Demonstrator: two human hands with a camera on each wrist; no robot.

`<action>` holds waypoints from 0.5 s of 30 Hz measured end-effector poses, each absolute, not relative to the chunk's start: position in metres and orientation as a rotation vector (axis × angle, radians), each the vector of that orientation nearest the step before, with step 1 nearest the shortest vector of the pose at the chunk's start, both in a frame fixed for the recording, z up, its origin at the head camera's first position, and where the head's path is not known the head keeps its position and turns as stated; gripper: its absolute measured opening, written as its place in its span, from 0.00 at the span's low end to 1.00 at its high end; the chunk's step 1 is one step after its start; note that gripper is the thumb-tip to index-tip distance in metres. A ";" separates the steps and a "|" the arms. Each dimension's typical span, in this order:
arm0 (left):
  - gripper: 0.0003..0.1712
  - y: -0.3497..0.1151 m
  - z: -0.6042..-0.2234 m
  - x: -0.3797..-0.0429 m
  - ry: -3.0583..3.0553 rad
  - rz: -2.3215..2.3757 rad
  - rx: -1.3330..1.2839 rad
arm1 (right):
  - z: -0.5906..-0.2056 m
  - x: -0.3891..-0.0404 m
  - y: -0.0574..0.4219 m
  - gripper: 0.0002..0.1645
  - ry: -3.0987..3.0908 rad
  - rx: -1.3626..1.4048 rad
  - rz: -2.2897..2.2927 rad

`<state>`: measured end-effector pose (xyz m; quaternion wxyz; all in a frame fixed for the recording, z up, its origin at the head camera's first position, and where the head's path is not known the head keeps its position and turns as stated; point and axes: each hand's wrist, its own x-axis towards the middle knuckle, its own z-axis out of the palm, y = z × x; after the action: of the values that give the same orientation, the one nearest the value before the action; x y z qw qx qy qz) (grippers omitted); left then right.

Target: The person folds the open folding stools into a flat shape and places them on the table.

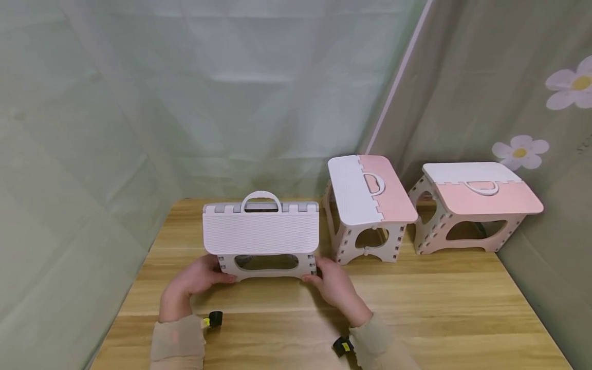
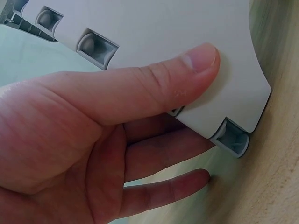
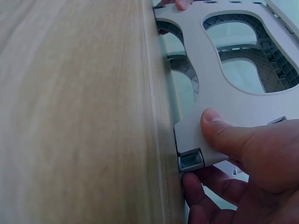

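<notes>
A white folding stool (image 1: 261, 234) stands on the table's left part in the head view, its front top panel sloping down toward me and its carry handle (image 1: 260, 195) sticking up. My left hand (image 1: 200, 277) grips the lower left corner, thumb on the front leg panel (image 2: 187, 28) and the other fingers behind its edge, as the left wrist view shows. At the opposite corner my right hand (image 1: 335, 288) holds the leg panel (image 3: 201, 70) the same way, thumb in front. Through the panel's oval hole the ribbed grey inside is visible in the right wrist view.
Right of the held stool stands a pink and white folding stool (image 1: 370, 192), with a second pink and white stool (image 1: 483, 190) farther right. All are on the wooden table (image 1: 416, 313). Pale curtains (image 1: 254, 103) hang behind and at both sides.
</notes>
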<state>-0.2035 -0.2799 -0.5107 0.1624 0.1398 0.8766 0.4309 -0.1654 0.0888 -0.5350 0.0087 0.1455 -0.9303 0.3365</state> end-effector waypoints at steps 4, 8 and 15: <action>0.26 -0.280 -0.511 -0.204 2.498 1.238 0.417 | -0.535 -0.166 0.089 0.14 -2.912 0.442 1.071; 0.26 -0.280 -0.510 -0.204 2.493 1.245 0.426 | -0.535 -0.166 0.088 0.16 -2.921 0.436 1.073; 0.26 -0.279 -0.509 -0.204 2.490 1.249 0.422 | -0.535 -0.167 0.088 0.17 -2.927 0.421 1.094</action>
<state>-0.2041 -0.2789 -0.5086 0.1614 0.1479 0.8721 0.4376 -0.1673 0.0881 -0.5353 -0.0058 0.1337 -0.9283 0.3468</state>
